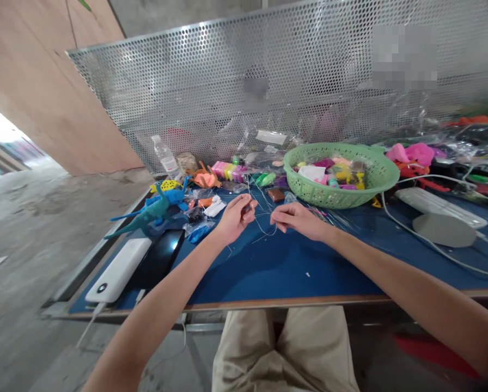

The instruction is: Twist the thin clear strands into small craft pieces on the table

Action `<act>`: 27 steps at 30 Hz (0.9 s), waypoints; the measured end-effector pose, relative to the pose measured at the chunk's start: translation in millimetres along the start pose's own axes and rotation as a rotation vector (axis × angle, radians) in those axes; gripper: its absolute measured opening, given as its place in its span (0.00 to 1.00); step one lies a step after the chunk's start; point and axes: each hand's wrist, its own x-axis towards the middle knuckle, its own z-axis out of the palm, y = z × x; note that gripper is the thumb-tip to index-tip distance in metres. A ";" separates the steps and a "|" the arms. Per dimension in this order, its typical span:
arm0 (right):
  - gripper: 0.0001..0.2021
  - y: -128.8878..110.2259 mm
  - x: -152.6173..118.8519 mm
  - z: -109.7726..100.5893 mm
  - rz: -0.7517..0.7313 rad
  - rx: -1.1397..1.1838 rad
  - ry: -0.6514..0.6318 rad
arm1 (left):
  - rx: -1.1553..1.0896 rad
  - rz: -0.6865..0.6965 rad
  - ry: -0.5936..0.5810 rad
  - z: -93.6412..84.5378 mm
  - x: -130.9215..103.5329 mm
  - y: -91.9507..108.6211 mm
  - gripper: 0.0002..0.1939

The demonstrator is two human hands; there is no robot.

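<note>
A thin pale wire or thread (264,233) loops between my two hands over the blue tabletop. My left hand (239,216) has its fingers curled and pinched on the wire at the middle of the view. Close by on its right, my right hand (290,216) pinches the same thin strand between thumb and finger. The hands are a short gap apart. Beyond them lie a small brown block (275,195) and several more thin wires (329,216).
A green basket (337,196) of colourful pieces stands behind my right hand. Blue and teal dinosaur figures (156,209), a white power bank (119,269) and a black phone (158,261) are on the left. A white cable (415,237) crosses the right side. Perforated metal panel (211,81) behind.
</note>
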 end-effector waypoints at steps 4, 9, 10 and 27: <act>0.17 2.0 1.0 -2.5 0.009 0.050 0.040 | 0.206 0.039 0.100 -4.5 1.8 -5.1 0.14; 0.17 1.7 1.1 -5.2 -0.001 0.089 0.076 | 0.422 -0.029 0.043 -6.2 -1.0 -4.4 0.23; 0.17 1.5 1.2 -5.1 -0.004 0.103 0.086 | 0.436 -0.057 0.010 -5.8 -2.0 -3.2 0.24; 0.18 -20.7 -5.8 -8.0 -0.040 -0.136 0.001 | 1.663 0.833 0.110 -12.6 -11.2 29.7 0.15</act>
